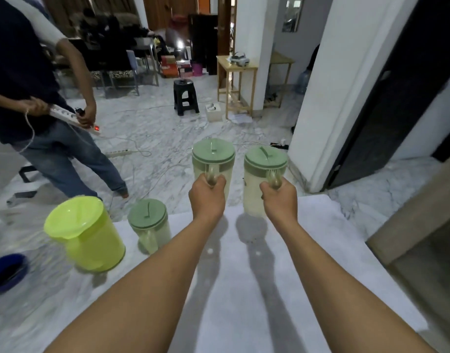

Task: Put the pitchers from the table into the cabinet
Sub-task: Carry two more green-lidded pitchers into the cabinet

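I hold two clear pitchers with green lids above the far edge of the white table (pixel 244 289). My left hand (pixel 207 197) grips the handle of the left pitcher (pixel 213 159). My right hand (pixel 280 200) grips the handle of the right pitcher (pixel 264 169). Both are upright and lifted off the tabletop. On the table's left stand a smaller green-lidded pitcher (pixel 150 225) and a lime-yellow pitcher without a lid (pixel 88 235). The edge of a wooden cabinet (pixel 422 220) shows at the right.
Another person (pixel 40 103) stands at the left holding a power strip. Cables lie across the marble floor. A black stool (pixel 185 96), a wooden side table (pixel 235 80), a white pillar (pixel 333 98) and a dark door are ahead. A blue bowl (pixel 7 272) sits low left.
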The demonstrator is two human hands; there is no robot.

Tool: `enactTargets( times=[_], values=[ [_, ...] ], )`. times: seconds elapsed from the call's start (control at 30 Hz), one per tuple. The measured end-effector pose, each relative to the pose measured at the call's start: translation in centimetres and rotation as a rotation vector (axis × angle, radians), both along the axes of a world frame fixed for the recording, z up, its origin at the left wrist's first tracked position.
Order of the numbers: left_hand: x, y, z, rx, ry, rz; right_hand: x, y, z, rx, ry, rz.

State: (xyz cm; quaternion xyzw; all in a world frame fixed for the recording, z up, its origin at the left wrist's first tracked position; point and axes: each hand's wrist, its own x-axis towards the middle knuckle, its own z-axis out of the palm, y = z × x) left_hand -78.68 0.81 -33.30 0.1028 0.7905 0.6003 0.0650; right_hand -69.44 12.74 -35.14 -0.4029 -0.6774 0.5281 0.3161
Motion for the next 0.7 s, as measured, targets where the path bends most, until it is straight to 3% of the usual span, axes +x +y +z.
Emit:
enactTargets(
  times=[0.3, 0.7],
  values=[
    [5.5, -0.9, 9.5, 0.182, 0.045, -0.308, 9.3, -4.3, 10.8, 0.119, 0.097, -0.280],
    [22.4, -4.3, 19.0, 0.299, 0.107, -0.798, 31.1, -14.8, 21.0, 0.301, 0.063, -0.830]
  ],
)
